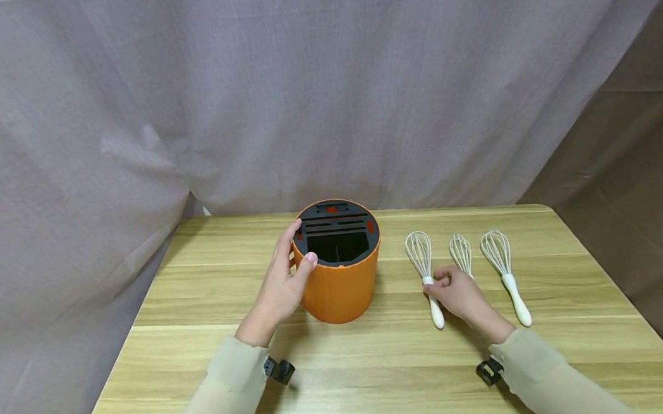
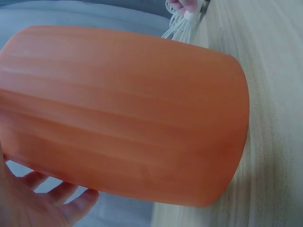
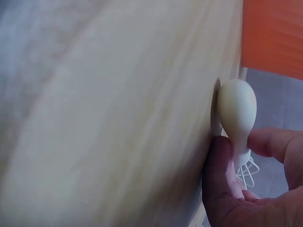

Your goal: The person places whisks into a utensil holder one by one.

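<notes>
An orange utensil holder point(image 1: 339, 295) with a black slotted top point(image 1: 340, 247) stands upright on the table. My left hand point(image 1: 282, 283) holds its left side, thumb on the front of the rim and fingers along the far left; in the left wrist view the fingers point(image 2: 78, 205) show past the holder's orange wall point(image 2: 128, 113). The right hand point(image 1: 462, 293) pinches the leftmost white whisk point(image 1: 420, 252) at the upper handle, the handle's rounded end point(image 3: 238, 101) close to the tabletop. Partly hidden behind this hand lies a middle whisk point(image 1: 461, 250).
A third whisk point(image 1: 509, 278) lies on the right, its handle pointing toward me. Behind the wooden table point(image 1: 200, 291) hangs a grey curtain point(image 1: 358, 91), with a brown cloth point(image 1: 627, 195) along the right side.
</notes>
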